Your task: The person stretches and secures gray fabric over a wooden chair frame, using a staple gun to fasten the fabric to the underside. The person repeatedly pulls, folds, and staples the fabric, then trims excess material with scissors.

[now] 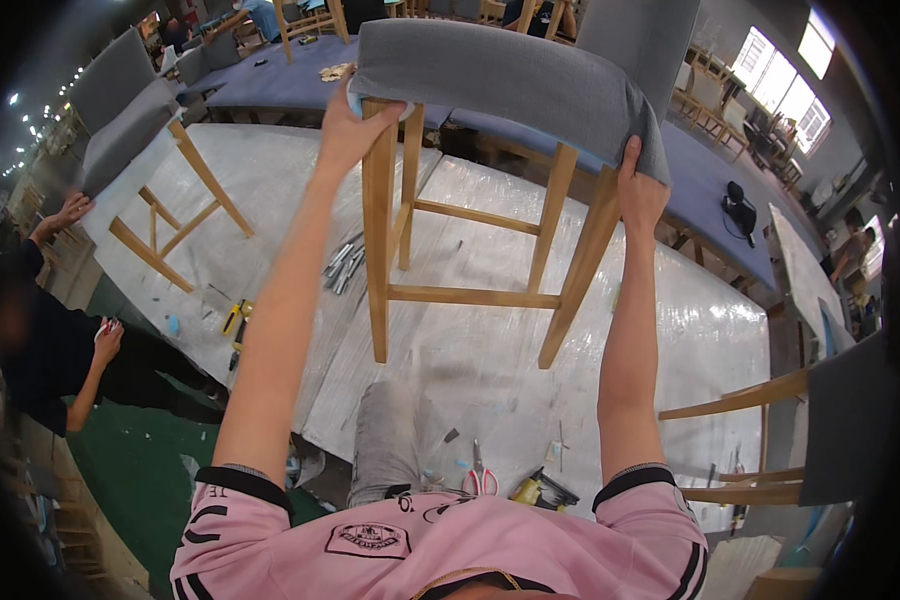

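A grey upholstered chair [500, 75] with light wooden legs and rails stands in front of me, over a plastic-covered table [450, 390]. Its backrest rises behind the seat on the right. My left hand [354, 132] is closed around the left front corner of the seat, the thumb across the top of the leg. Something pale blue shows beside its fingers. At the right front corner my right hand [642, 195] grips the grey fabric edge, thumb up, the other fingers mostly hidden. Whether the legs touch the table, I cannot tell.
Red-handled scissors [480, 482] and a yellow-black tool [542, 490] lie near me. Metal pieces [344, 266] lie left of the chair. At left, a co-worker's hand [70, 212] touches another grey chair [130, 140]. A further chair [850, 430] lies sideways at right.
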Tool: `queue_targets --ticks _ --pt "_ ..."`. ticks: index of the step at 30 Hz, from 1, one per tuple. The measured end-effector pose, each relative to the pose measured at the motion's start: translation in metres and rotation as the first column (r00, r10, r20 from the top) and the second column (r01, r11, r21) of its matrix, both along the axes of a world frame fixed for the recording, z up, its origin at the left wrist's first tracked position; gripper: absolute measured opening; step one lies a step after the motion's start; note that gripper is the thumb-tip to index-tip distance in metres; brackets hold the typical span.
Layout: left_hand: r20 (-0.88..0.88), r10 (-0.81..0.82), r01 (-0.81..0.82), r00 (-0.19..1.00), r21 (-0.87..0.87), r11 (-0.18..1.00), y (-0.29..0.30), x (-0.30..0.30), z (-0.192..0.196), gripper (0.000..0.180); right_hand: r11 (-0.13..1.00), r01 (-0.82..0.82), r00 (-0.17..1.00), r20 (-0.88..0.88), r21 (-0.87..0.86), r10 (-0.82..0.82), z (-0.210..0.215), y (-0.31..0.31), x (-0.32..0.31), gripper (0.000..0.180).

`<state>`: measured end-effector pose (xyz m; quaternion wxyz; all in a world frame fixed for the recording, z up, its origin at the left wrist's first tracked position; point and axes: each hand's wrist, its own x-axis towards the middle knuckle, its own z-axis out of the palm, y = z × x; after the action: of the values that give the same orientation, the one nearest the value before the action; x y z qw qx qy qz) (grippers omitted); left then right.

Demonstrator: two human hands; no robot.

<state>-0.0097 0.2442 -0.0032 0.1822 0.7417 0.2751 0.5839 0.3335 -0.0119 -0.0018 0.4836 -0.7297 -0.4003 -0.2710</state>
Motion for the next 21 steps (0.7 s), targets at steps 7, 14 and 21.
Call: queue_targets --ticks 7,14,21 --pt "-0.355 0.128 0.094 0.926 0.546 0.833 -0.010 0.010 0.124 0.071 0.992 -0.042 0.987 0.161 0.117 0.022 -0.007 0.011 0.024 0.045" --pt "-0.762 0.410 -0.074 0.502 0.434 0.898 -0.021 0.110 0.136 0.069 0.998 -0.010 0.996 0.093 0.069 0.003 -0.017 -0.003 0.022 0.049" --pt "-0.698 0.367 0.190 0.615 0.583 0.790 -0.061 0.130 0.137 0.037 0.990 0.003 0.998 0.067 0.139 -0.013 -0.018 -0.002 -0.003 0.049"
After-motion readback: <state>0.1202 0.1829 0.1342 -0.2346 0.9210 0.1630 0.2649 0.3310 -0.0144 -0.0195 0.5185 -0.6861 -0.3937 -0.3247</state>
